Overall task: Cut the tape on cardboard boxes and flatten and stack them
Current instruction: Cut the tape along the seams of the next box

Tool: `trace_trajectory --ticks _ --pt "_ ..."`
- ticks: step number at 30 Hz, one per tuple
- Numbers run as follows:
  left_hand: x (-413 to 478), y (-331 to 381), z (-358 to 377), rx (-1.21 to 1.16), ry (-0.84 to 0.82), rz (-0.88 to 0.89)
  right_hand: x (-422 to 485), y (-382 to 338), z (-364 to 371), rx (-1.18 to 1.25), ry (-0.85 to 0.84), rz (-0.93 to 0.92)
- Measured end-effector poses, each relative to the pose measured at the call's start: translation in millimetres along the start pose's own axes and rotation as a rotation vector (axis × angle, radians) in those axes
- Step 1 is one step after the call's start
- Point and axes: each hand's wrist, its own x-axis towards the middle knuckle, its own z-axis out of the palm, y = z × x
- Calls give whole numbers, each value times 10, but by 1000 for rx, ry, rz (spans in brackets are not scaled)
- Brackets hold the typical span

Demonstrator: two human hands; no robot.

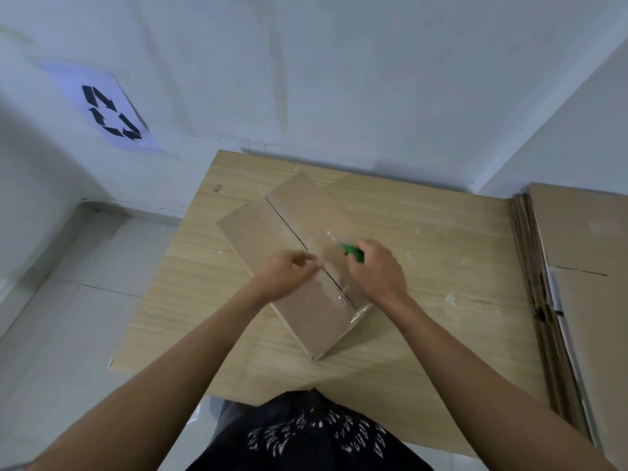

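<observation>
A box [268, 232] lies at an angle in the middle of a wooden table [441, 232], its closed top flaps facing up and meeting in a dark seam [289, 226] that runs the length of the lid. Clear tape [334, 277] covers the near part of that seam and wrinkles over the box's near right edge. The left hand [289, 271] rests on the box top with its fingers curled in, thumb and forefinger pinching the tape beside the seam. The right hand [375, 270] is closed round a green knife [353, 252], whose blade points away from the person and lies over the taped strip just right of the seam. The two hands are near each other, with the seam between them. At the table's right edge stands a stack [577, 266] of flattened cardboard. A recycling sign [105, 110] hangs on the white wall to the left.
</observation>
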Motion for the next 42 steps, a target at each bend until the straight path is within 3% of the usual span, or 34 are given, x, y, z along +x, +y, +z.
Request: trace_trajectory --ticks 2,3,13,17,20,23,24,28,30,36,42 --pt "95 57 -78 -373 79 -121 -59 -81 43 -34 -44 -67" --pt "128 61 -116 -449 71 -151 -79 -110 60 -37 -65 -97" --pt "158 -187 -189 -707 165 -224 -138 -314 107 -85 -153 -174" --pt "308 -226 -467 -899 375 -233 -61 -365 140 -35 -125 -76" --pt "536 -247 -848 -915 575 -230 1 -401 160 2 -107 38" --pt "742 -262 -1125 -960 490 -141 43 -446 189 5 -103 120" --pt "792 -279 -1173 -866 410 -121 71 -460 201 2 -101 142" --pt "872 -405 -1157 -97 215 -66 151 -504 297 55 -125 195" --pt "908 -471 -1085 53 157 -42 159 -505 362 108 -161 208" --pt "913 -698 -796 156 265 -31 290 -525 435 110 -184 218" --pt "888 -797 -669 73 460 -74 498 -741 459 -208 -244 3"
